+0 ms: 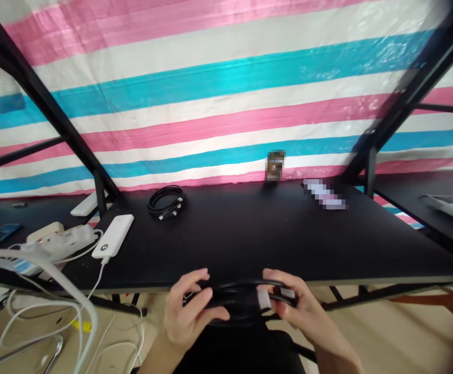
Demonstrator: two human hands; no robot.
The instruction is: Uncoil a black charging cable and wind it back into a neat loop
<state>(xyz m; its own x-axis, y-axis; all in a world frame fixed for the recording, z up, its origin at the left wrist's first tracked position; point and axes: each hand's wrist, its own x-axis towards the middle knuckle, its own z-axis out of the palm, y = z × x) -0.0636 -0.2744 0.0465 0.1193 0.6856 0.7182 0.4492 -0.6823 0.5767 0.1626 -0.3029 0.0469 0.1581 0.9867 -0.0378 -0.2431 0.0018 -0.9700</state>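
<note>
Both my hands hold a coiled black cable (239,302) at the near edge of the black table (250,234). My left hand (189,311) grips the coil's left side with fingers curled round it. On the right side, my right hand (302,310) pinches the coil near its white plug ends (264,298). The coil hangs just in front of the table's edge, above my lap.
A second coiled black cable (167,201) lies at the table's back left. A white power bank (113,236) with a white lead sits on the left. White power strips and cords (55,244) crowd the far left. Black frame posts (101,195) rise at both sides.
</note>
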